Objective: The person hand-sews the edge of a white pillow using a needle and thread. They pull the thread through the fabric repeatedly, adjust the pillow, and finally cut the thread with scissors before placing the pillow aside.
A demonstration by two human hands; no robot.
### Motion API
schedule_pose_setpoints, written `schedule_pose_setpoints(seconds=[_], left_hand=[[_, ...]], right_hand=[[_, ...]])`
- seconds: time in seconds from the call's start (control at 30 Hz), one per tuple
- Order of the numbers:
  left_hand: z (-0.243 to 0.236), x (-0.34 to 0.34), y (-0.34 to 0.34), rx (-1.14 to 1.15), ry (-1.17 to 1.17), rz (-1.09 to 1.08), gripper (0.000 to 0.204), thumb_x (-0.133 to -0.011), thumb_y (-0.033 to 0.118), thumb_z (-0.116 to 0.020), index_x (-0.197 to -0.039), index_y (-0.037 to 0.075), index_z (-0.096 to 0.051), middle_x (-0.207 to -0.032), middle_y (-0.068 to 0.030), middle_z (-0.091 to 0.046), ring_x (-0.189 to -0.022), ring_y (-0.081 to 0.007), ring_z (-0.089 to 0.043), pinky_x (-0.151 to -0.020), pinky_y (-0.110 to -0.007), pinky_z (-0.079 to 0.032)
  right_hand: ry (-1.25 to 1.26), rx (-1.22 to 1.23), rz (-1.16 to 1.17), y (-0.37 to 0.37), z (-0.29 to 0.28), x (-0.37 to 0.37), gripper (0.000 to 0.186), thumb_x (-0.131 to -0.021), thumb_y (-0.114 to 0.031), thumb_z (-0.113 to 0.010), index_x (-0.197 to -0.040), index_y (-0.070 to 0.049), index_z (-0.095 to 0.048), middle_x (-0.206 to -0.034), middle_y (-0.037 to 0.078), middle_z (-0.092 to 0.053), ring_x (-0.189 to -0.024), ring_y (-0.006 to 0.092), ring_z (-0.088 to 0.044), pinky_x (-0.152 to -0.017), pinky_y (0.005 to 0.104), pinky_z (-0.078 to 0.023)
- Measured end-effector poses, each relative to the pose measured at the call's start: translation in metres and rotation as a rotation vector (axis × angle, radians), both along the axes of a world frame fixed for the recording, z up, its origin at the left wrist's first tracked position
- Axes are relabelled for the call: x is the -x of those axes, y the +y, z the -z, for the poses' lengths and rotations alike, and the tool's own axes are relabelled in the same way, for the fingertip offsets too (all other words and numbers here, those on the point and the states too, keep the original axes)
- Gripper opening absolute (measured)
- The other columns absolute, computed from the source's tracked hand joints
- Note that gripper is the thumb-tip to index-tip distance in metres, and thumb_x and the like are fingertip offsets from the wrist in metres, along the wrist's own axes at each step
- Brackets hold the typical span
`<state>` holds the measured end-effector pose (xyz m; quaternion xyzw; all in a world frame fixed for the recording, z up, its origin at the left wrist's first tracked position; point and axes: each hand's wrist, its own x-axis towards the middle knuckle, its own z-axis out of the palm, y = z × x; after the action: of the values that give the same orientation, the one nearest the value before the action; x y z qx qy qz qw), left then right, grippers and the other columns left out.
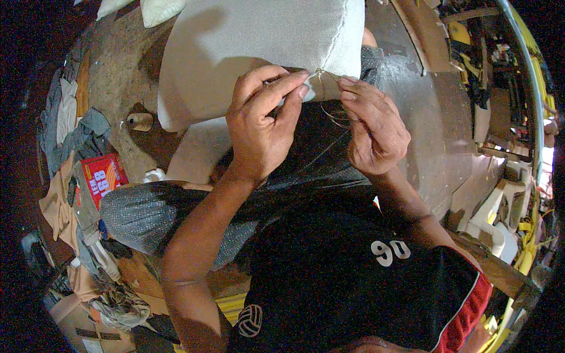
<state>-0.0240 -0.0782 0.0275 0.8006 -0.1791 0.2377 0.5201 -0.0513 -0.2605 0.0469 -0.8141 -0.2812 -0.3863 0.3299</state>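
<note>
The cushion (253,35) lies at 12 o'clock. The left hand (265,120) is nearly pinched, its hold unclear; the right hand (376,123) pinches thread (329,75), whose slack, at 9 o'clock, could snag and knot.

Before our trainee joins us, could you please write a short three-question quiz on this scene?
1. True or false: the spool lies to the left of the person's left hand.

2. Which of these is closest to the fingertips of both hands?
A) the red package
B) the pale cushion
C) the heap of cloth scraps

3. Fill the gap: a slack loop of thread hangs beside the person's ____ hand.

Key: 1. True. 2. B. 3. Right, the right hand.
</note>
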Motion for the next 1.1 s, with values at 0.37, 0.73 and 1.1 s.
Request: schedule_pose_setpoints(seconds=[0.37, 0.73, 1.1], left_hand=[[-0.001, 0.000, 0.001, 0.013, 0.013, 0.021, 0.023, -0.083, 0.004, -0.077, -0.105, 0.011, -0.076, -0.102, -0.0047, -0.063, -0.077, -0.0160, -0.059, -0.066, -0.028, -0.051], [-0.001, 0.000, 0.000, 0.012, 0.003, 0.014, 0.022, -0.083, 0.004, -0.077, -0.103, 0.010, -0.077, -0.103, -0.0049, -0.063, -0.075, -0.0148, -0.060, -0.065, -0.028, -0.051], [-0.001, -0.001, 0.001, 0.011, 0.005, 0.020, 0.022, -0.083, 0.004, -0.076, -0.104, 0.011, -0.076, -0.102, -0.0048, -0.063, -0.072, -0.0151, -0.059, -0.064, -0.028, -0.051]], right_hand=[[-0.029, 0.036, -0.036, -0.003, 0.001, -0.003, 0.023, -0.082, 0.003, -0.064, -0.103, 0.003, -0.069, -0.101, 0.018, -0.073, -0.097, 0.0342, -0.072, -0.084, 0.0390, -0.058], [0.216, -0.089, 0.022, 0.001, -0.006, 0.008, 0.014, -0.093, 0.005, -0.055, -0.099, 0.006, -0.067, -0.105, 0.022, -0.072, -0.096, 0.0289, -0.071, -0.082, 0.0344, -0.055], [0.074, 0.001, 0.012, 0.000, -0.005, 0.003, 0.018, -0.085, 0.002, -0.061, -0.101, 0.000, -0.070, -0.103, 0.018, -0.073, -0.095, 0.0339, -0.071, -0.083, 0.0393, -0.056]])
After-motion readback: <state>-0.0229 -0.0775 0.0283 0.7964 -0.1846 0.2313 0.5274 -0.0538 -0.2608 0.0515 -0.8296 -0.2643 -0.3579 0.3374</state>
